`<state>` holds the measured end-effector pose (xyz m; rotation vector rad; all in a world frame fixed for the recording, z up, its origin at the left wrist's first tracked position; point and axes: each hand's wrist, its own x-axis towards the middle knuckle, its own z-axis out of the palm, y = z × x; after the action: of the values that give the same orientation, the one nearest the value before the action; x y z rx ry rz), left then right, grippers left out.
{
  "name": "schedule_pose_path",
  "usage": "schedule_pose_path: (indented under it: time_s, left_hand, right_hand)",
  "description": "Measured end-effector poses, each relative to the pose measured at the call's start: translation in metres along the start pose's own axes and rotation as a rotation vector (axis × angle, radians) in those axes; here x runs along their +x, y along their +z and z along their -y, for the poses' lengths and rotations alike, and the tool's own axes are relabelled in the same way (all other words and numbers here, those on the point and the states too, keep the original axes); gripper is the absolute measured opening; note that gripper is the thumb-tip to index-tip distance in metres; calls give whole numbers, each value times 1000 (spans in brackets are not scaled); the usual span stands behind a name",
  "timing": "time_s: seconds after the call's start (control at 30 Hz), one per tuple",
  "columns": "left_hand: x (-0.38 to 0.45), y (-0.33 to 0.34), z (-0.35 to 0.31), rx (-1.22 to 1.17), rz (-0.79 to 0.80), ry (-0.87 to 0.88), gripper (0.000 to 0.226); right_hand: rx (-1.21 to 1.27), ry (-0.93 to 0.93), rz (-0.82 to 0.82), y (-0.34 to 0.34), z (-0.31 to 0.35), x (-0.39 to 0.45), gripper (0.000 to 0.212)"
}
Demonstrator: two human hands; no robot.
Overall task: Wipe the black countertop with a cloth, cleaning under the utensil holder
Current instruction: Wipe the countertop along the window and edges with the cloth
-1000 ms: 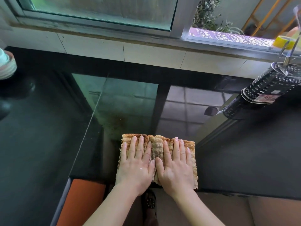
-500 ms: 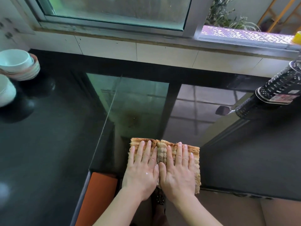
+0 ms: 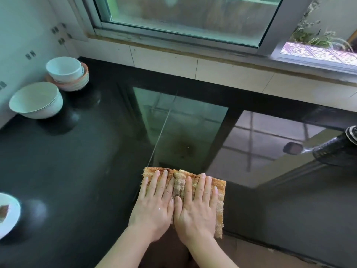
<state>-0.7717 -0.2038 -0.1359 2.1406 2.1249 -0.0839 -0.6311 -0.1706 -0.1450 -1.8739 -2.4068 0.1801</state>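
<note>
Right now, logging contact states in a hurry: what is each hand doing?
Left hand: open, flat, palm down on the cloth, gripping nothing.
Right hand: open, flat, pressing on the same cloth.

The worktop [image 3: 77, 171] is glossy black stone, polished enough to mirror the window. The cloth [image 3: 219, 207] is coarse, ribbed terry in tan and orange, with frayed edges. The bowls [image 3: 36, 101] look like glazed white ceramic. The window frame [image 3: 270, 26] is matt brushed metal, and the backsplash tiles [image 3: 231, 76] are smooth and cream
</note>
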Motion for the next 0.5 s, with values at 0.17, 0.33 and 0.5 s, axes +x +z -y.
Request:
schedule_pose_path:
  time_s: [0.17,0.33,0.5]
  left_hand:
    - [3,0,3,-8,14,5,62]
    - [25,-4,5,-10,54,-20,62]
    - [65,-13,3,-56,96,-86,62]
  right_hand:
    - [10,-11,-1,4,1,3,64]
    - [25,11,20,2,2,25,62]
    - [22,52,61,-1,-3,65,62]
